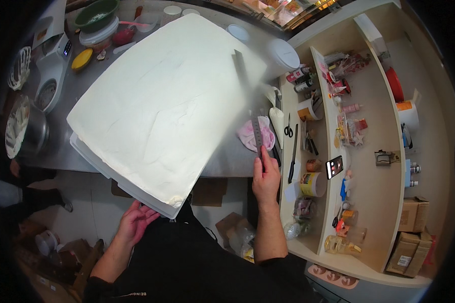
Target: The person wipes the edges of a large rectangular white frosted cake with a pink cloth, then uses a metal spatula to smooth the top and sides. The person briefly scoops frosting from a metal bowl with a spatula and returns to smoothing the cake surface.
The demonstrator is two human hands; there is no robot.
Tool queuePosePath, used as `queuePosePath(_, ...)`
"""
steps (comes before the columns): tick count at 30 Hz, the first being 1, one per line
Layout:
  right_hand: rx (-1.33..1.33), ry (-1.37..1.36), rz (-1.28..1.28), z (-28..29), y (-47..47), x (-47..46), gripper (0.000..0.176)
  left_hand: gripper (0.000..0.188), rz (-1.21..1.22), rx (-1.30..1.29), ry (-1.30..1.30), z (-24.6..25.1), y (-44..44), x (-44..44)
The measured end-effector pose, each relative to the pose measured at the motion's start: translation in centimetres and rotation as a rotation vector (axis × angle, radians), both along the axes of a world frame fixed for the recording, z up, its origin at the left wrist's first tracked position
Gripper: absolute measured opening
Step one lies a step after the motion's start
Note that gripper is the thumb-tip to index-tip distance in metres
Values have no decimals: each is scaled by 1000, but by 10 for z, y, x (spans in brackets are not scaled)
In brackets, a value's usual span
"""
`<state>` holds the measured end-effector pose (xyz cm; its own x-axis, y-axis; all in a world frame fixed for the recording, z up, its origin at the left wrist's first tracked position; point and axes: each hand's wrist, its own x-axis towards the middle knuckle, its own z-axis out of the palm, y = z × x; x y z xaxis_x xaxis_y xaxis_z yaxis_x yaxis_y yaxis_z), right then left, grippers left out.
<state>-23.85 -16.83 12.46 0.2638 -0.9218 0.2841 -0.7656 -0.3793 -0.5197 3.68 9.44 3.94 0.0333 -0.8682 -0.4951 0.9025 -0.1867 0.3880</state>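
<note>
A large rectangular slab cake covered in white cream (155, 102) lies on a pale board, whose near corner reaches past the table edge. At that corner my left hand (136, 221) supports the board from below, fingers partly hidden. My right hand (266, 174) grips a long metal ruler-like strip with markings (257, 132), index finger along it; blur hides part of its upper length. Beneath the strip lies a pink-and-white cloth (267, 135). A filled piping bag (276, 117) is just right of the cloth.
Left on the metal table (227, 161) are a mixing bowl with cream (36, 128), a stand mixer (55, 68) and a whisk (20, 68). A lidded white tub (284, 55) stands beyond the cake. Shelves at right hold a serrated knife (293, 155), scissors (288, 127) and a phone (334, 167).
</note>
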Motion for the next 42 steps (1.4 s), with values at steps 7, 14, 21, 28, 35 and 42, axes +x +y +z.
queuePosePath(7,65,9,91,19,21,32,39,67,-15,23,30,0,-1,-2)
queuePosePath(14,227,-34,287,45,53,56,39,63,-57,3,40,-3,0,-2)
queuePosePath(21,648,-277,665,65,85,38,41,60,-212,7,25,-16,-6,-10)
queuePosePath(28,277,-305,176,46,77,-18,41,52,113,65,-25,-24,-12,4)
queuePosePath(35,131,-68,67,26,48,-46,39,51,56,-50,50,-26,-11,2)
queuePosePath(42,155,-8,122,24,53,-31,42,58,35,-18,44,-23,-14,-7)
